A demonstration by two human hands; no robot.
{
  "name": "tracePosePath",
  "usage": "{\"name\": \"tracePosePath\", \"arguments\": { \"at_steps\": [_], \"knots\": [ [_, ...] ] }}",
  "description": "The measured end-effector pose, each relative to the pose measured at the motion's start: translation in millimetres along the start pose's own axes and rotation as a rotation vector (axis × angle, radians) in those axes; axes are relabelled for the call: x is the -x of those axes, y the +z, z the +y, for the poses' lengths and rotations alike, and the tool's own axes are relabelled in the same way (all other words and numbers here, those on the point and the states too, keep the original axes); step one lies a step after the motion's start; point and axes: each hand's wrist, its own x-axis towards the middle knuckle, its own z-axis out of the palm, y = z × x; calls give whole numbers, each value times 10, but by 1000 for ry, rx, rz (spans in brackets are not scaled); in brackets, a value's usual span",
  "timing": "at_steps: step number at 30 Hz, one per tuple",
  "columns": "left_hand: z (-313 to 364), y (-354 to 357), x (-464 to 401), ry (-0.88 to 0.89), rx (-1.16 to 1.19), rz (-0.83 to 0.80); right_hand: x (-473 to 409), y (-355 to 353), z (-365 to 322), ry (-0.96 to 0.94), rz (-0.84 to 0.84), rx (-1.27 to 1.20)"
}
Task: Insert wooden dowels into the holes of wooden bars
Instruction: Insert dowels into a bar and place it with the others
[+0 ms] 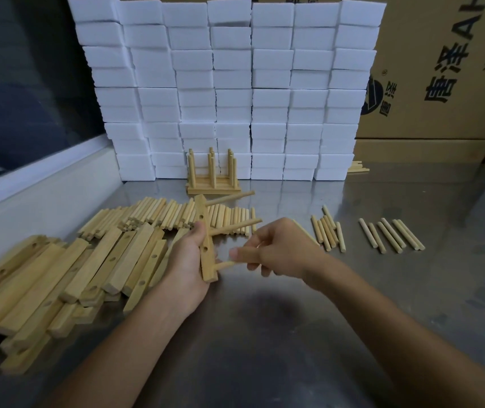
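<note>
Place: a small assembly workshop or packing room.
Evidence: white foam blocks (226,89) stacked high, printed cartons (441,69), steel worktable (279,334).

The right hand (279,251) hides most of the dowel (226,265) it pinches, the left hand (189,260) covers the held bar's (206,240) far side, and the bar pile (44,290) runs off the left edge.
</note>
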Motion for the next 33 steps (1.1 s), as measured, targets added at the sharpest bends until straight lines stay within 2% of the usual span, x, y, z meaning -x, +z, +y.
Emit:
{"name": "tracePosePath", "arguments": {
  "at_steps": [8,11,13,16,18,21,25,27,30,31,33],
  "knots": [
    [28,-41,-8,71,46,-72,-74,-118,121,120,151,-507],
    [-2,-60,-23,90,71,-98,-82,-92,152,111,184,-398],
    [-6,-59,-24,87,97,-113,-76,-56,164,89,134,-263],
    [-16,-68,-33,88,114,-117,-66,0,194,32,45,-212],
    [-28,-84,-38,111,55,-123,-64,22,224,-11,57,-183],
    [-44,-94,-41,157,-105,-84,-98,6,284,-35,129,-151],
    [-80,-109,-66,275,-359,10,-168,-114,396,23,266,-132],
    [-103,-148,-68,436,-582,27,-209,-200,465,46,359,-86],
    [-106,-247,-84,810,-1071,11,-287,-330,568,65,503,0],
    [-102,-272,-90,873,-1192,3,-320,-369,598,75,538,23],
    [-103,-295,-111,892,-1324,-3,-393,-428,639,86,577,42]
  ]
}}
